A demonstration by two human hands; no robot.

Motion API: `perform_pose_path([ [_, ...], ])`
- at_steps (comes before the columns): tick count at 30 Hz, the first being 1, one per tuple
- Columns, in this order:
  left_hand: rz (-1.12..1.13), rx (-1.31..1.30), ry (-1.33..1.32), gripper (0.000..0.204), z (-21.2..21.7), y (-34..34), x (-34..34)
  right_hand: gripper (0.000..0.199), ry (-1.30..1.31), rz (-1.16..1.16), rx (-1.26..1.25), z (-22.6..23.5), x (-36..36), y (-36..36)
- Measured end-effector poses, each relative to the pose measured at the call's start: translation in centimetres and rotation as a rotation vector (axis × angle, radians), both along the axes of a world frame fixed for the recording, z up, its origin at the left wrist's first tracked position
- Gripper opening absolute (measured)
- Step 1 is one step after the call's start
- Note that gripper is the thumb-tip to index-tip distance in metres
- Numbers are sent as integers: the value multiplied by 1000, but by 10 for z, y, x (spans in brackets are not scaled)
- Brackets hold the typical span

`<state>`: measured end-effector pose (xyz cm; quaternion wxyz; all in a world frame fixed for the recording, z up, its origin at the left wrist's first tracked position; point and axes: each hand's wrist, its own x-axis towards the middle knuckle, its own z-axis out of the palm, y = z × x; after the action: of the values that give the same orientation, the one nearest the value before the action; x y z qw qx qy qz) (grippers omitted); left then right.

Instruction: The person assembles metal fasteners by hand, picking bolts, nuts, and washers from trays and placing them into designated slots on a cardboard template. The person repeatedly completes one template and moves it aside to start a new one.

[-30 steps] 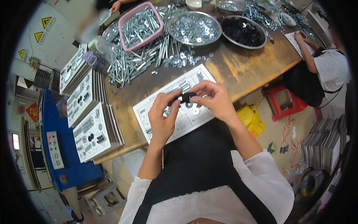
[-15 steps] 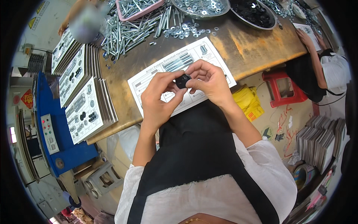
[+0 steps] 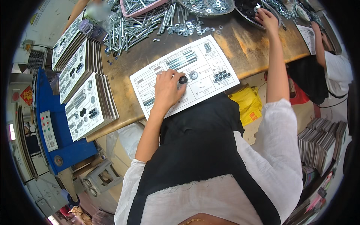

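Note:
Over the printed hardware card (image 3: 205, 90) on the table, my left hand (image 3: 167, 89) pinches a black round washer (image 3: 183, 80) between fingers and thumb. Beside that washer, a silver washer (image 3: 193, 75) lies on the card. Metal bolts (image 3: 181, 59) and a group of black-ringed nuts (image 3: 222, 76) sit on it too. My right hand (image 3: 267, 19) reaches far right to the rim of a metal bowl (image 3: 264, 27) of black round pieces (image 3: 250, 10). Its fingers are bent together; what they hold, if anything, cannot be made out.
Loose bolts (image 3: 131, 32) lie heaped at the back beside a pink tray (image 3: 145, 9) and a bowl of washers (image 3: 205, 14). Packed cards (image 3: 80, 108) stand stacked at the left edge. A co-worker's arm (image 3: 320, 47) is at far right, near a red stool (image 3: 298, 93).
My right hand has left the black washer and moved far right to the bowl. My left hand has lowered toward the card with the washer, uncovering the nuts on it.

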<state>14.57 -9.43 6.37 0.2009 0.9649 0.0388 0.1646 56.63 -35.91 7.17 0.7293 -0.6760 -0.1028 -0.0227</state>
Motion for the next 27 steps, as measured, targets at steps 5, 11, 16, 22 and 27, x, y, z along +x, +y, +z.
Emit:
perform_pose_path([
  [5, -15, 54, 57, 31, -14, -5, 9, 32, -265, -163, -327, -24, 31, -26],
  [11, 63, 74, 70, 27, 0, 1, -3, 22, -258, -141, -400, -48, -143, -2],
  [16, -8, 173, 59, 9, 0, 10, -9, 20, -193, -152, -305, -77, -171, -22],
  [22, -26, 166, 51, 10, -1, 11, -4, 18, -166, -179, -412, -77, -168, -10],
  [27, 12, 8, 40, 8, 12, 26, 3, 17, -257, -254, -536, -79, -176, -6],
])
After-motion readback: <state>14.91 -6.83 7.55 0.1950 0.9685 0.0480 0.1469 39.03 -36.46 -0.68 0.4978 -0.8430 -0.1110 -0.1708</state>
